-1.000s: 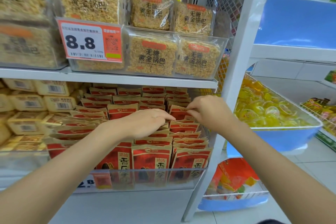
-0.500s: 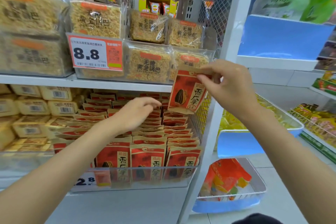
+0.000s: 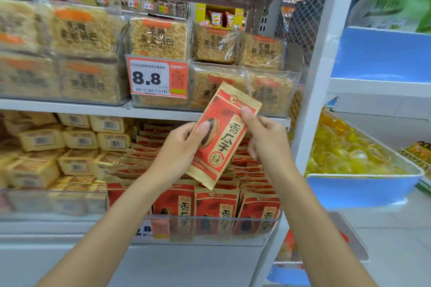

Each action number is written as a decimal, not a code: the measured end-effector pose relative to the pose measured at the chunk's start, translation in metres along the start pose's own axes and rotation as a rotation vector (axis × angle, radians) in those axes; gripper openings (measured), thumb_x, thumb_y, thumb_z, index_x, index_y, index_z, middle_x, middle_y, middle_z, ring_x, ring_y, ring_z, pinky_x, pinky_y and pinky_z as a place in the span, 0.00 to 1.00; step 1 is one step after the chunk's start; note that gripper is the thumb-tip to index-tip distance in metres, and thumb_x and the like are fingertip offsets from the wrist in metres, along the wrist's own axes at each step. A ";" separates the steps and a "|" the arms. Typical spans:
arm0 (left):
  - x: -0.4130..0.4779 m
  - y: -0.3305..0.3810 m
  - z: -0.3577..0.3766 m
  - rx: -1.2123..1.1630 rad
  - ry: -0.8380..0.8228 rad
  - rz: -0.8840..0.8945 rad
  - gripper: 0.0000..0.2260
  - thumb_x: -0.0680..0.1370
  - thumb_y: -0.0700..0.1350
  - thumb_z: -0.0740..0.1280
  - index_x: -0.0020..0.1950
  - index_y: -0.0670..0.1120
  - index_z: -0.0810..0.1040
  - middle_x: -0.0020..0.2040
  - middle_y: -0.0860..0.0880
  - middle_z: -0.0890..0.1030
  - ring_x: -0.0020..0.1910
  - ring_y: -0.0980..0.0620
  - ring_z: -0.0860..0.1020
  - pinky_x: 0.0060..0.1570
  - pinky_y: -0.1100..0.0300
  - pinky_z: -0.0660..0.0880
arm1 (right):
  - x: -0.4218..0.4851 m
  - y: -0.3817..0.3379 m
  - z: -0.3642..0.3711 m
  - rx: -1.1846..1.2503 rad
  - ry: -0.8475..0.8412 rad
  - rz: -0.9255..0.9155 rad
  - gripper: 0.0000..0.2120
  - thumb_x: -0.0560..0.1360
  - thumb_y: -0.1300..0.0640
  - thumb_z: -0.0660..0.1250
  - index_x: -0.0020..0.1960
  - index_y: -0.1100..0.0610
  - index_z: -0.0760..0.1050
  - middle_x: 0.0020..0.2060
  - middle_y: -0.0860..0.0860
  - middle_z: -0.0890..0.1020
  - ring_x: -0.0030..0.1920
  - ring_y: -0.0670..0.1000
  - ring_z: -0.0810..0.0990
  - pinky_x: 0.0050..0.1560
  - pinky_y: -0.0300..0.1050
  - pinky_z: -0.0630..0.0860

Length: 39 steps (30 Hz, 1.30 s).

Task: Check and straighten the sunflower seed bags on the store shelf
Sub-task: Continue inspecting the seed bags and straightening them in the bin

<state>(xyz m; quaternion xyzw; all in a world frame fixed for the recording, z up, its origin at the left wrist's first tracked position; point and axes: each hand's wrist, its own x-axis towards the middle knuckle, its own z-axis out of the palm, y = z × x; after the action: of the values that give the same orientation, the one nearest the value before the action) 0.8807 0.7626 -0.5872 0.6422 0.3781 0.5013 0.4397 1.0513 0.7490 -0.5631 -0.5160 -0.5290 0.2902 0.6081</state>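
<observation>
One red and tan sunflower seed bag (image 3: 224,137) is held up in front of the shelf, tilted with its top to the upper right. My left hand (image 3: 179,149) grips its left edge, thumb across the seed picture. My right hand (image 3: 263,137) pinches its right edge near the top. Below it, rows of the same sunflower seed bags (image 3: 217,207) stand upright behind a clear plastic shelf front (image 3: 210,228); the rows further back lean and overlap.
Stacked yellow snack boxes (image 3: 77,144) fill the shelf to the left. Rice-crust packs (image 3: 217,44) and an 8.8 price tag (image 3: 158,78) sit on the shelf above. A white upright post (image 3: 319,72) stands to the right, then a blue bin of yellow jellies (image 3: 349,151).
My right hand lifted a bag out of the rows and raised it. My left hand came up off the rows and took hold of the bag's left edge.
</observation>
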 end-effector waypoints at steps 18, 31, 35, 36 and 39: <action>-0.001 -0.012 0.005 -0.043 0.050 -0.047 0.17 0.83 0.55 0.57 0.58 0.46 0.80 0.49 0.48 0.86 0.47 0.50 0.85 0.49 0.54 0.81 | -0.027 0.011 0.004 -0.049 -0.309 0.073 0.13 0.74 0.51 0.72 0.55 0.54 0.76 0.39 0.50 0.86 0.20 0.43 0.71 0.22 0.36 0.65; -0.009 -0.001 0.009 -0.226 0.187 -0.006 0.13 0.84 0.50 0.58 0.57 0.45 0.79 0.48 0.48 0.86 0.46 0.51 0.84 0.47 0.55 0.80 | -0.040 0.017 -0.001 -0.029 -0.691 0.096 0.20 0.74 0.62 0.72 0.63 0.53 0.71 0.38 0.55 0.85 0.32 0.53 0.80 0.20 0.35 0.66; -0.009 0.006 0.002 -0.242 0.190 0.027 0.16 0.82 0.55 0.57 0.56 0.46 0.80 0.47 0.49 0.86 0.46 0.53 0.85 0.45 0.61 0.81 | -0.041 0.014 -0.008 -0.065 -0.784 0.129 0.19 0.74 0.65 0.71 0.63 0.55 0.73 0.46 0.62 0.85 0.38 0.54 0.82 0.21 0.35 0.67; -0.009 0.004 0.001 -0.223 0.217 0.044 0.16 0.82 0.55 0.58 0.55 0.46 0.80 0.47 0.48 0.86 0.46 0.52 0.85 0.45 0.61 0.81 | -0.041 0.014 -0.008 -0.065 -0.793 0.132 0.19 0.74 0.65 0.71 0.63 0.54 0.73 0.47 0.61 0.85 0.38 0.52 0.83 0.21 0.34 0.67; -0.010 0.000 0.003 -0.191 0.265 0.020 0.15 0.82 0.55 0.58 0.53 0.46 0.80 0.46 0.49 0.87 0.45 0.52 0.85 0.44 0.61 0.81 | -0.041 0.015 -0.007 -0.076 -0.796 0.126 0.18 0.74 0.65 0.71 0.61 0.52 0.74 0.46 0.61 0.85 0.36 0.50 0.82 0.22 0.35 0.67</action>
<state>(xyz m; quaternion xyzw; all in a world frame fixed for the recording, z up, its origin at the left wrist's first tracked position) 0.8817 0.7527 -0.5906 0.5294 0.3769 0.6198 0.4400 1.0492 0.7143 -0.5904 -0.4168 -0.7009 0.4840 0.3174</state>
